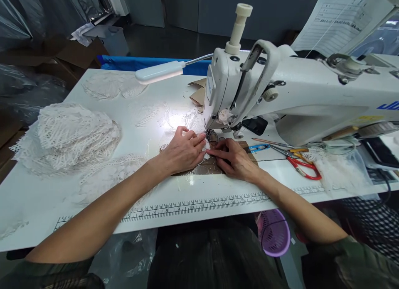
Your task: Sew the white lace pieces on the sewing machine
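Note:
At the sewing machine (220, 79), my left hand (183, 152) lies over a white lace piece (195, 119), fingers stretched out and pressing it down just left of the presser foot (210, 135). My right hand (235, 159) is on the near side of the foot, its thumb and index finger closed at the lace's edge; its other fingers curl under. Both hands rest over a brown plate (212, 168) set on the white table. My fingers and the foot partly hide the lace where it meets the needle.
A heaped stack of lace (75, 135) sits at the left, with flat lace pieces (107, 175) nearby. Red-handled scissors (304, 166), a blue tool (258, 148) and a black phone-like object (255, 125) lie right. A lit lamp (160, 72) hangs above; a purple basket (274, 233) stands below.

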Available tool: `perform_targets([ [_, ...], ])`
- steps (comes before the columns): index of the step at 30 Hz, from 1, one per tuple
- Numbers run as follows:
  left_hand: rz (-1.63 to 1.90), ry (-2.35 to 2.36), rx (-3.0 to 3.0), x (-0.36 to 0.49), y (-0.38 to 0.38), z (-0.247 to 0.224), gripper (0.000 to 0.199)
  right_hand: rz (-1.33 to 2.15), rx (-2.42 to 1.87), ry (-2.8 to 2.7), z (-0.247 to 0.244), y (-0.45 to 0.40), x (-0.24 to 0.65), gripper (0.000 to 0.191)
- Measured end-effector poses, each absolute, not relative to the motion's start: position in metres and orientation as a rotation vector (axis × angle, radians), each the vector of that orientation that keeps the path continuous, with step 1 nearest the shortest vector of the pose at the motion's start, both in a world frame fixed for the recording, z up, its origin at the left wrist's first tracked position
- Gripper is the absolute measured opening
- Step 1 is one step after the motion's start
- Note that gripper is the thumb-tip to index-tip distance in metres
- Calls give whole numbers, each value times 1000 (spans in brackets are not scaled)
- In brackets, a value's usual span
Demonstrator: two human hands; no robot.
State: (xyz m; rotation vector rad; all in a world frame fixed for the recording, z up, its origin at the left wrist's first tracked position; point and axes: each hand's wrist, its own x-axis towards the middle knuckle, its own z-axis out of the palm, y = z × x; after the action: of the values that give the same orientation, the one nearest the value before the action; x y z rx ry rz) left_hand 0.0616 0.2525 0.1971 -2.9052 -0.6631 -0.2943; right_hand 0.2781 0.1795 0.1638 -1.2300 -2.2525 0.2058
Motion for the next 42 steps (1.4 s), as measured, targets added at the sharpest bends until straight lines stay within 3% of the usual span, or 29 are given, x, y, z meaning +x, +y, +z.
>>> perform_targets([
  [19, -438, -656, -2993, 56, 261, 191, 34, 246, -1244, -2212, 162, 178, 280, 35],
  [30, -427, -716, -2991, 59, 267, 191, 35, 237, -1315, -2230, 161, 178, 277, 48],
  [42, -429, -865, -2901, 68, 265, 191, 34, 388, -1383, -2022, 168, 181, 289, 39],
])
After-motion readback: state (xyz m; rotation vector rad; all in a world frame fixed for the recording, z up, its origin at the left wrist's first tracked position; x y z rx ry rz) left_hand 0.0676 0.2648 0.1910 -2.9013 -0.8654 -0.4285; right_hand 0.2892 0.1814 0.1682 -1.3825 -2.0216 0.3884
